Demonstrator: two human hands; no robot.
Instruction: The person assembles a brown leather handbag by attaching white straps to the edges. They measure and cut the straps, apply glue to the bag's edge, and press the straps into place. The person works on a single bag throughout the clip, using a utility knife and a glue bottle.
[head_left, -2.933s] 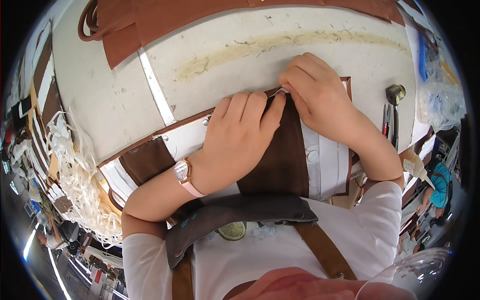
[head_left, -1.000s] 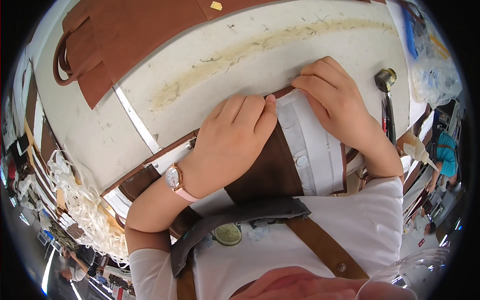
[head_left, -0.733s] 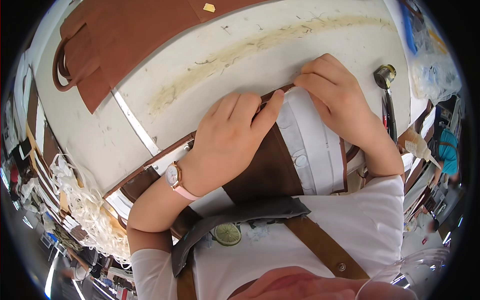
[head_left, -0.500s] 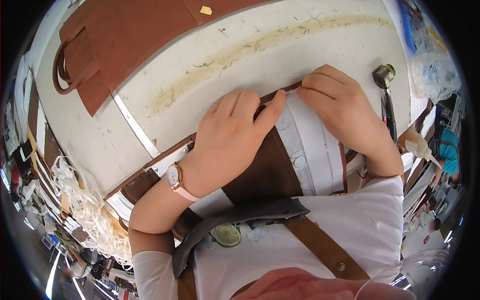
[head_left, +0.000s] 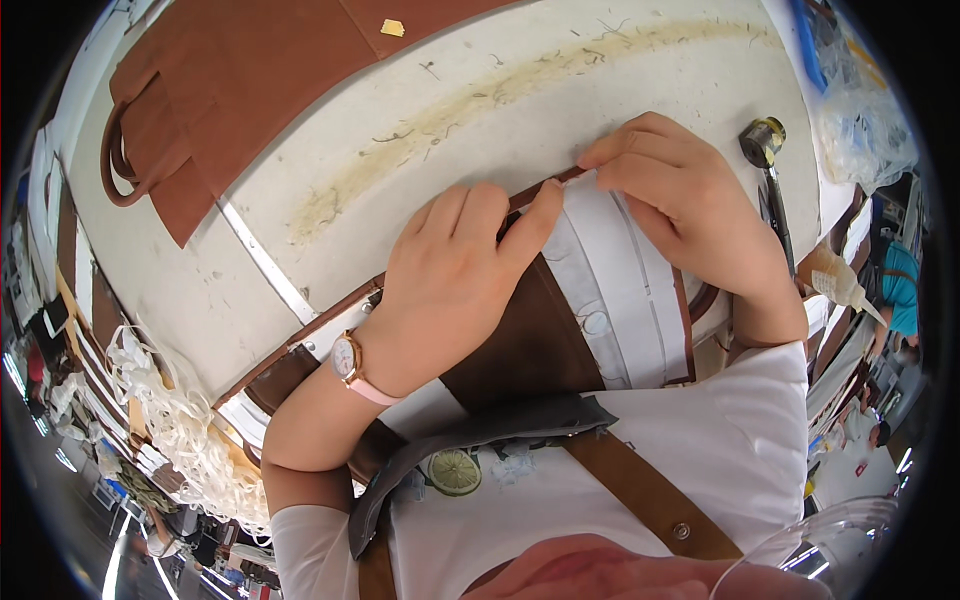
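Observation:
A leather bag piece (head_left: pixel 520 340) lies across the near side of the table, with a dark brown middle, white lining strips and a reddish-brown edge. My left hand (head_left: pixel 450 255), a pink-strapped watch at its wrist, bends its fingers over the far edge of the piece. Its thumb stretches along that edge toward the other hand. At the top of the white strip, my right hand (head_left: pixel 675 185) pinches the same edge, its fingertips close to the left thumb. A round white snap-like disc (head_left: pixel 596 323) shows on the lining.
Another brown leather piece with a looped handle (head_left: pixel 225 95) lies at the far left. A hammer (head_left: pixel 765 145) rests at the right beside clear plastic bags (head_left: pixel 870 130) and a pointed glue bottle (head_left: pixel 835 280). Pale tangled strips (head_left: pixel 175 420) heap at the left. A person in turquoise is at the far right.
My right hand has moved slightly up and left along the edge, its fingers lifting and spreading a little. The left thumb has drawn slightly left. The bag piece has stayed nearly in place.

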